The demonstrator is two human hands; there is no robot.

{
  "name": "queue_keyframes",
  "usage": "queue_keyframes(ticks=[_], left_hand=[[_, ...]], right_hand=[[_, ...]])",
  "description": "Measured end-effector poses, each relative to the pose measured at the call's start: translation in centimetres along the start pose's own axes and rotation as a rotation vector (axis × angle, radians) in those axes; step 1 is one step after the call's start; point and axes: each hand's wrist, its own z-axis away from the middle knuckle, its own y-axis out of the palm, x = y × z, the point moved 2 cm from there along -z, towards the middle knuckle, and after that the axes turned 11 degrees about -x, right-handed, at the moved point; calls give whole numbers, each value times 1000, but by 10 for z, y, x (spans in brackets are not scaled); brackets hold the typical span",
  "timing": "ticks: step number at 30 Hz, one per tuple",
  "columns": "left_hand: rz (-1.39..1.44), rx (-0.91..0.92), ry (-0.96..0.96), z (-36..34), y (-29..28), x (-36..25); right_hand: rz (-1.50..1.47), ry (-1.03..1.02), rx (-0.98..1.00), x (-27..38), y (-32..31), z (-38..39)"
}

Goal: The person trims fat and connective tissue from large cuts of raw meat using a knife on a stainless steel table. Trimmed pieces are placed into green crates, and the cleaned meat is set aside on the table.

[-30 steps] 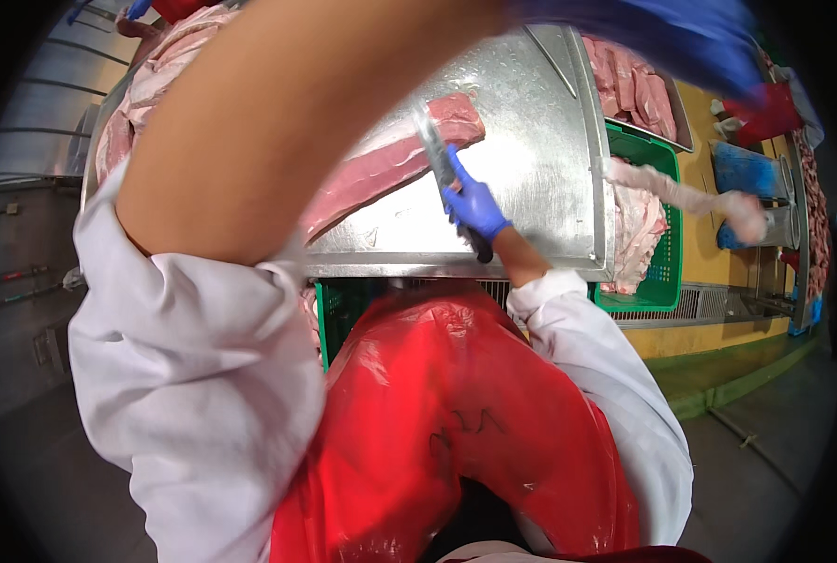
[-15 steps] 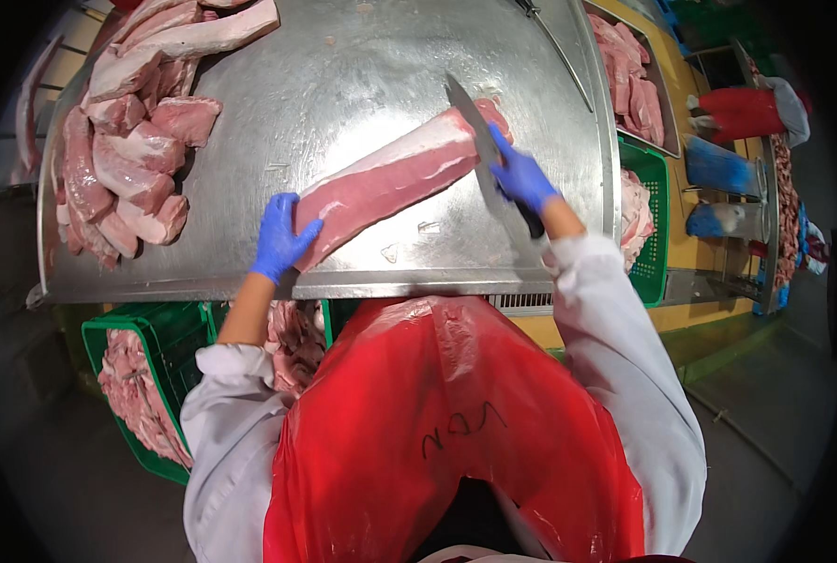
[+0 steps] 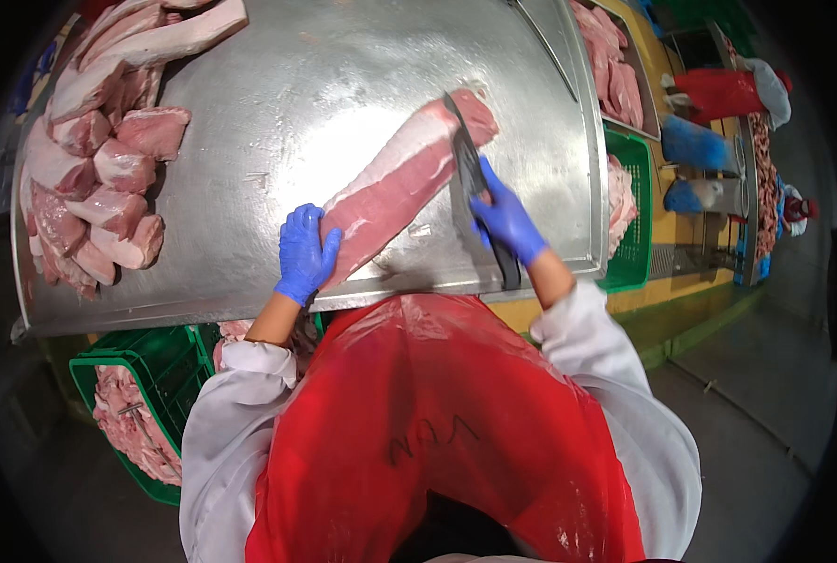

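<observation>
A long piece of pork loin (image 3: 390, 192) lies slantwise on the steel table, pink with a pale layer of fat along one side. My left hand (image 3: 307, 251), in a blue glove, grips its near end. In my blue-gloved right hand (image 3: 512, 220) is a knife (image 3: 461, 145) with a dark handle. Its blade crosses the loin close to the far end, and the tip reaches the fatty side. How deep the edge sits in the meat I cannot tell.
Several pork pieces (image 3: 109, 174) are heaped at the table's left. A thin metal rod (image 3: 548, 47) lies at the far right. Meat fills a tray (image 3: 659, 113) and green crates (image 3: 645, 235) (image 3: 85, 375) around the steel table (image 3: 240, 159). Another person (image 3: 723, 94) stands far right.
The loin now lies at a steeper angle. The knife has come nearer to me along its length, with the blade across the meat. My view has shifted slightly.
</observation>
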Motion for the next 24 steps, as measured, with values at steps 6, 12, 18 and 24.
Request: queue_keyframes(ticks=[6,12,18,24], left_hand=[[25,28,-66,-13,12,-18],[74,-198,-103,-139,80,-84],[-60,217,-359,-221,149,-91],[55,279,-404,-220,157,-63]], right_hand=[[-46,84,178,15,-19,50],[-234,-64,-45,0,-101,63],[-360,-122,-179,6,-82,-45],[-73,-224,0,30,-11,-124]])
